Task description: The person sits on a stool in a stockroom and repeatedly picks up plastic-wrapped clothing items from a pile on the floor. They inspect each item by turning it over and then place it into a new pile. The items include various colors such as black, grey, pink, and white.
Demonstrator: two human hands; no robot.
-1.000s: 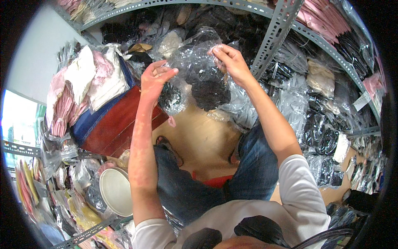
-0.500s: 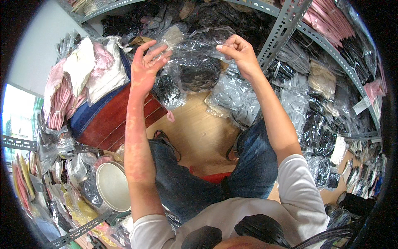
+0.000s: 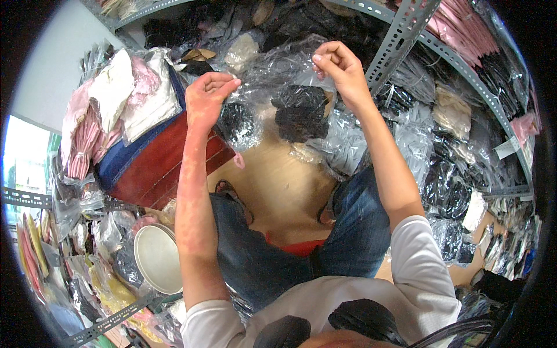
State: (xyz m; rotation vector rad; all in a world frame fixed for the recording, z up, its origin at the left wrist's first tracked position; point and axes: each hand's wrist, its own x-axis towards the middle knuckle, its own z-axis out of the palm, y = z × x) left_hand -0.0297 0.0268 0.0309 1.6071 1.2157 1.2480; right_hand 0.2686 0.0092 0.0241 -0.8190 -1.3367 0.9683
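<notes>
With both hands pinching its top edge, left hand point(image 3: 210, 95) and right hand point(image 3: 339, 66) hold the clear bag point(image 3: 278, 87) up, so its black item point(image 3: 300, 113) hangs visible.

Grey slotted-metal shelving point(image 3: 406, 35) crammed with clear-bagged black and pink garments point(image 3: 464, 40); wooden floor point(image 3: 278, 185) below, bearing bagged packets point(image 3: 342, 145) and a red-and-blue crate point(image 3: 151, 168).

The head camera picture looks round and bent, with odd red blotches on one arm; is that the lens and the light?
Head view: the fisheye lens bows the metal shelf rail and blackens the corners. Mottled reddish light falls on the left forearm. The clear plastic bag, pinched between left hand and right hand, throws white glare. The centre is sharp.
</notes>
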